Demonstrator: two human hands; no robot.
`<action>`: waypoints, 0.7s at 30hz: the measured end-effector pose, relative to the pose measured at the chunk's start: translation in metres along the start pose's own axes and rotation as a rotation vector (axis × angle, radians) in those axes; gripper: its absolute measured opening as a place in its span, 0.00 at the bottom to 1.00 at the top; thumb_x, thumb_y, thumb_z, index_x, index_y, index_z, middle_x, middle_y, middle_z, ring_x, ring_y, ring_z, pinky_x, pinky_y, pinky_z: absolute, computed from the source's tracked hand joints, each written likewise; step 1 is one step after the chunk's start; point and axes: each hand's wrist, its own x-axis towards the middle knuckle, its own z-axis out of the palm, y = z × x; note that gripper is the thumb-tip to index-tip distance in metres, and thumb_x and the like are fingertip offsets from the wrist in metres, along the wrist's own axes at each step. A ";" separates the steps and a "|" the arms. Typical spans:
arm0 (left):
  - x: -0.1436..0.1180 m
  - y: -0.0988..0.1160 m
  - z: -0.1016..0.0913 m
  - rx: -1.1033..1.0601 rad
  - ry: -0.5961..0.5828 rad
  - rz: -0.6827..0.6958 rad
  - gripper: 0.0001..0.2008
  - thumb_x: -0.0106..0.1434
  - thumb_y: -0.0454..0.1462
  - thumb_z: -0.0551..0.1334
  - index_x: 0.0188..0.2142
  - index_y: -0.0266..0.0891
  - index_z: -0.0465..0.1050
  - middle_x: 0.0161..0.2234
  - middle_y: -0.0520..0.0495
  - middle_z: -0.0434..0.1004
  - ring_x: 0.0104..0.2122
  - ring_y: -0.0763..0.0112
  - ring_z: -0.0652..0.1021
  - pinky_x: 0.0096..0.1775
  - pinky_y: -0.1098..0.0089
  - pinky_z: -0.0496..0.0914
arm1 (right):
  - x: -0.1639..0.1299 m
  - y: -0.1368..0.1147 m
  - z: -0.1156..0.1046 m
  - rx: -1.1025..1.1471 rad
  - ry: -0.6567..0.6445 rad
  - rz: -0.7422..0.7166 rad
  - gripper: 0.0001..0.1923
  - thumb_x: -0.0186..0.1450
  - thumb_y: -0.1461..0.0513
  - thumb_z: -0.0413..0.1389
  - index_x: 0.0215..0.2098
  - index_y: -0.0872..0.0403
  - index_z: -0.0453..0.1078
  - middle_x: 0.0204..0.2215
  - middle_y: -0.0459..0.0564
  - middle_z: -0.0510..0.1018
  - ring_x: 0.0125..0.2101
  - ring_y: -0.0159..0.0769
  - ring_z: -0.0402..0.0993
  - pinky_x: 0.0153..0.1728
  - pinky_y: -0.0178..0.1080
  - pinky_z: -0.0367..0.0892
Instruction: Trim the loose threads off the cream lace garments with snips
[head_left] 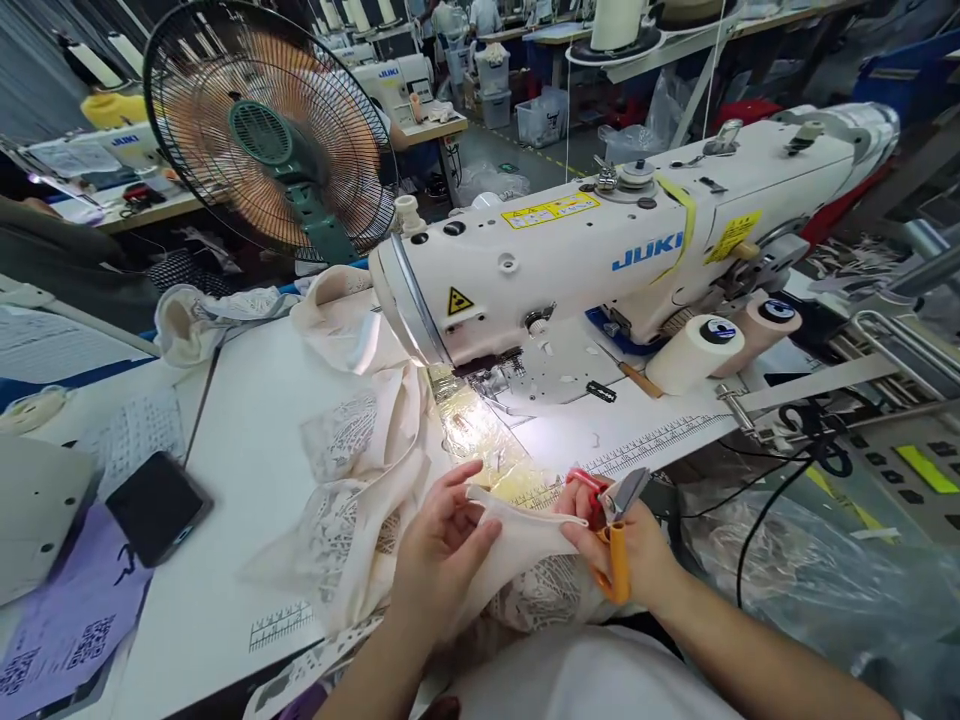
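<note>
Between my two hands a cream lace garment (517,540) is stretched, its folded edge running from one to the other. My left hand (450,545) pinches the edge between thumb and fingers. At the other end my right hand (626,545) grips the fabric and also keeps a pair of scissors (619,545) with red and orange handles in its palm, grey blades pointing up. More cream lace pieces (345,510) lie heaped to the left of my left hand. Just beyond stands a white sewing machine (540,260), its lamp lighting the plate under the needle area.
Thread cones (694,355) stand behind a wooden-handled awl (637,378) and a small black blade (601,391). A phone (159,508) lies at left near a purple paper (79,610). A large fan (270,130) stands behind the table. Plastic bags (795,570) are at right.
</note>
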 end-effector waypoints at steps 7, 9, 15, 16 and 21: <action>-0.003 0.003 -0.005 0.043 -0.003 -0.056 0.04 0.54 0.35 0.64 0.24 0.38 0.74 0.36 0.48 0.73 0.31 0.73 0.71 0.30 0.76 0.65 | 0.000 -0.004 0.002 -0.143 -0.019 0.050 0.11 0.61 0.56 0.55 0.26 0.51 0.59 0.23 0.44 0.64 0.24 0.33 0.60 0.27 0.37 0.61; -0.004 0.001 -0.006 0.076 -0.001 -0.031 0.03 0.55 0.35 0.63 0.26 0.39 0.75 0.30 0.50 0.71 0.31 0.72 0.70 0.31 0.75 0.65 | 0.000 -0.004 0.001 -0.158 -0.023 0.073 0.11 0.61 0.56 0.55 0.26 0.51 0.60 0.22 0.43 0.63 0.23 0.32 0.59 0.26 0.36 0.60; -0.004 0.000 -0.007 0.107 -0.051 -0.052 0.08 0.58 0.38 0.61 0.24 0.38 0.70 0.23 0.53 0.65 0.27 0.73 0.66 0.30 0.73 0.62 | 0.001 0.000 0.001 -0.119 -0.023 0.124 0.11 0.60 0.56 0.56 0.25 0.51 0.60 0.22 0.42 0.63 0.23 0.32 0.58 0.25 0.35 0.58; -0.004 0.000 -0.006 0.082 -0.055 -0.067 0.08 0.58 0.38 0.61 0.24 0.37 0.69 0.23 0.53 0.65 0.26 0.73 0.66 0.30 0.73 0.62 | 0.002 -0.001 0.002 -0.102 -0.027 0.119 0.11 0.60 0.57 0.56 0.25 0.51 0.60 0.23 0.43 0.65 0.25 0.33 0.60 0.27 0.35 0.60; -0.004 0.003 0.001 -0.062 -0.017 -0.116 0.09 0.54 0.39 0.63 0.23 0.38 0.66 0.21 0.54 0.63 0.24 0.74 0.64 0.27 0.74 0.60 | 0.006 -0.005 0.012 -0.046 -0.004 0.138 0.11 0.59 0.56 0.55 0.25 0.52 0.60 0.26 0.46 0.68 0.28 0.35 0.64 0.31 0.38 0.62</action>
